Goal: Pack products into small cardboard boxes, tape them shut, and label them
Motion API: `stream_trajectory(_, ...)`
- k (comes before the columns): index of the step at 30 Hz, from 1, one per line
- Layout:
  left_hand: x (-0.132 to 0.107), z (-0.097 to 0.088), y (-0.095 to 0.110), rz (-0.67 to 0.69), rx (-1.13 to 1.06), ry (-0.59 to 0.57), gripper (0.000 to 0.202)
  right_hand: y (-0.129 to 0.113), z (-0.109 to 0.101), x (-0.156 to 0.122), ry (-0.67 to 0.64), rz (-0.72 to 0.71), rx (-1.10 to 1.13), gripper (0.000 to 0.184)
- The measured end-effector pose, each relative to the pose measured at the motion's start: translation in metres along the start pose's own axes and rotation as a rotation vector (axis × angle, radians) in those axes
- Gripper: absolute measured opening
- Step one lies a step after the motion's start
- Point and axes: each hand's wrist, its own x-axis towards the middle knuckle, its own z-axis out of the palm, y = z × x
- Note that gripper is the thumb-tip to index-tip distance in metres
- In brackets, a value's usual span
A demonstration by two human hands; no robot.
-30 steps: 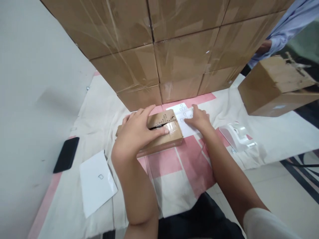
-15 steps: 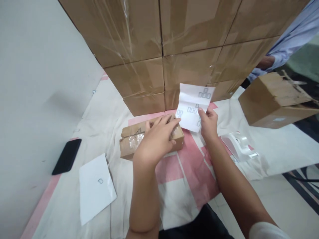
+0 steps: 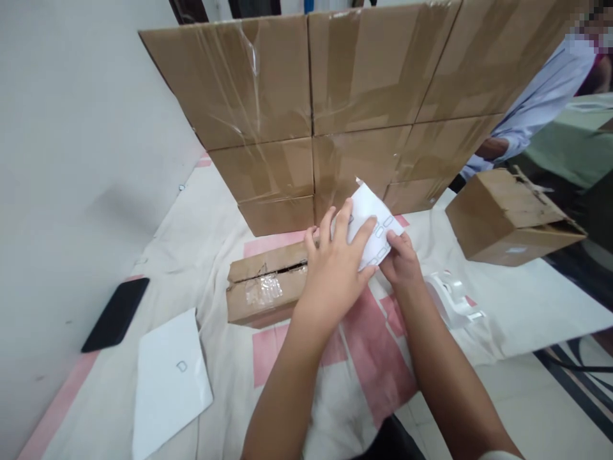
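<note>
My right hand (image 3: 401, 257) pinches a white sheet of paper (image 3: 368, 206) between thumb and fingers. Small rectangles are drawn on the sheet, which is tilted and looks partly folded. My left hand (image 3: 335, 259) has its fingers spread, some of them over the left part of the sheet; whether they press on it I cannot tell. Beneath and left of that hand lies a small cardboard box (image 3: 263, 287), with clear tape across its top and a dark gap along the flap seam. My left hand hides the box's right end.
Taped cardboard boxes (image 3: 265, 169) form a stacked wall behind my hands. On the cloth (image 3: 230, 377) lie a black phone (image 3: 116, 315), another paper sheet (image 3: 172, 383) and a white tape dispenser (image 3: 453, 297). An opened carton (image 3: 507, 220) sits at right, near a person's sleeve (image 3: 541, 96).
My left hand has moved right, off most of the small box and onto the paper. The sheet has turned and now shows less of its surface. The view has tilted up slightly.
</note>
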Motion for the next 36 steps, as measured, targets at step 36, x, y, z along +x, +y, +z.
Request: stream_trajectory(36,0.005,-0.018,-0.011,-0.177,-0.149,0.358,0.028,-0.005,-0.040,0.017,0.169,0.155,-0.703,0.024)
